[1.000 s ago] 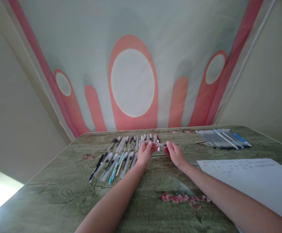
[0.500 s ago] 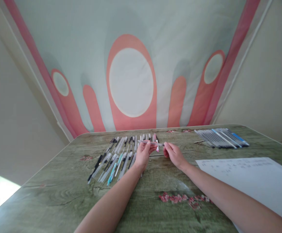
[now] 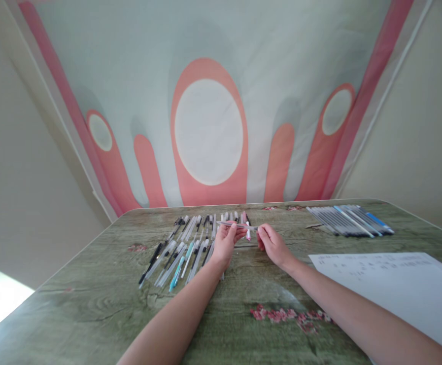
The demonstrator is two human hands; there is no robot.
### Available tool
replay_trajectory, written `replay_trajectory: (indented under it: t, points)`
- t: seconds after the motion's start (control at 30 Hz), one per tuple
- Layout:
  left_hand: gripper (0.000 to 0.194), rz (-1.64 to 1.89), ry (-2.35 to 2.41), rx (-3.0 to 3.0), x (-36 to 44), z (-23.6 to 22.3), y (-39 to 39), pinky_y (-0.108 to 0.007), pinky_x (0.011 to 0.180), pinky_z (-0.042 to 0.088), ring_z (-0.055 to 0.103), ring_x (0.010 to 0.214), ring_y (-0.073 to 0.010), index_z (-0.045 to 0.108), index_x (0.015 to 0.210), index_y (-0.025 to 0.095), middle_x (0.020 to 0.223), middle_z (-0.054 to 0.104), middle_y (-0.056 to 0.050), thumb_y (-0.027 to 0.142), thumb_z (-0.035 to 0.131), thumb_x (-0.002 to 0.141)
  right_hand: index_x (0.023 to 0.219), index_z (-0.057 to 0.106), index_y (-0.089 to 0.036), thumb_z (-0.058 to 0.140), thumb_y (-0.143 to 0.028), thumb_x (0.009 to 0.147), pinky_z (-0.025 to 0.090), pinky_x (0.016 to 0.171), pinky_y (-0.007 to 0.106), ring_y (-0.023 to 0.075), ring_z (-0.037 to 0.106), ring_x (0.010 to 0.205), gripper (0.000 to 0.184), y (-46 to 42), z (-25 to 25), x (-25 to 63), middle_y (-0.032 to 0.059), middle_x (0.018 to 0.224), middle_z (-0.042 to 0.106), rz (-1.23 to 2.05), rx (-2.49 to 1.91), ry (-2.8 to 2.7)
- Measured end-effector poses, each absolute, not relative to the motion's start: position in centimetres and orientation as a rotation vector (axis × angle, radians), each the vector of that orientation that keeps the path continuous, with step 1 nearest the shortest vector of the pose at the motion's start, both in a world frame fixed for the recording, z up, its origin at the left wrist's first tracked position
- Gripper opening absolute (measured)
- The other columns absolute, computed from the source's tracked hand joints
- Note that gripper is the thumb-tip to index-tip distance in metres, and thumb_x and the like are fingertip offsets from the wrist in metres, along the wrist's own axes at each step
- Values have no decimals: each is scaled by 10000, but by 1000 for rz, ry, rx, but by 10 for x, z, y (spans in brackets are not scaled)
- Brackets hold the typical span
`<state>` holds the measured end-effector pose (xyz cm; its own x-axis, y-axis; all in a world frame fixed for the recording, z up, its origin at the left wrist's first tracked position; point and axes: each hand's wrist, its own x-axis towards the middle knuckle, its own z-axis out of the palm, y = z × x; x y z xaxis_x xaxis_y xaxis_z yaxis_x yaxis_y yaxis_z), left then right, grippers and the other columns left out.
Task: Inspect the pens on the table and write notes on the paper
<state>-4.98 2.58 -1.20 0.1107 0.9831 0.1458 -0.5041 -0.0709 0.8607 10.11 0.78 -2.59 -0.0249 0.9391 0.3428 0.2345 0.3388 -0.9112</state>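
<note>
A slim, clear-barrelled pen is held crosswise above the table between both hands. My left hand is closed around its barrel, thumb on top, and one end sticks out to the left. At the dark right end, the fingers of my right hand pinch it. Whether a cap or the tip is in that pinch is too small to tell. Beside and behind my left hand lie rows of pens, clear, black and turquoise, some partly hidden by the hand. A pink-and-white pen lies just behind the held one.
A neat row of clear and blue pens lies at the back right. Nearer on the right is a white sheet of paper with faint marks, partly under my right forearm. The wood-patterned table meets a pink-and-pale-green backdrop.
The view has shifted slightly, so everything sits a little lower and to the right. Both hands keep nearly the same hold on the pen.
</note>
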Motion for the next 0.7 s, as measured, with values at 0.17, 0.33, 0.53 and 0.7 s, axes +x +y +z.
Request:
replay_trajectory:
  t: [0.17, 0.33, 0.53, 0.7]
  points:
    - [307, 1380, 657, 963, -50, -12, 25, -321, 763, 455, 626, 738, -144, 432, 893, 162, 823, 646, -58, 349, 597, 713, 719, 440, -226, 321, -476, 834, 390, 467, 256, 135, 481, 467, 300, 7, -26, 100, -29, 531, 500, 772, -1131, -1529]
    - [296, 1370, 651, 999, -49, -11, 24, -321, 763, 458, 624, 744, -145, 437, 881, 163, 835, 644, -57, 350, 595, 714, 655, 432, -221, 299, -489, 840, 389, 460, 251, 125, 466, 433, 352, 8, -24, 101, -39, 474, 479, 840, -1113, -1522]
    - [295, 1372, 644, 975, -49, -10, 23, -326, 784, 449, 622, 738, -135, 437, 885, 165, 842, 638, -52, 347, 595, 716, 640, 440, -206, 307, -547, 811, 385, 416, 248, 116, 453, 392, 404, 10, -24, 101, -42, 468, 460, 1065, -1039, -1382]
    - [283, 1372, 634, 976, -48, -9, 22, -320, 780, 451, 620, 765, -143, 435, 885, 167, 851, 636, -54, 343, 587, 724, 718, 439, -219, 352, -517, 807, 389, 406, 236, 112, 460, 420, 323, 11, -23, 101, -41, 552, 497, 1094, -999, -1340]
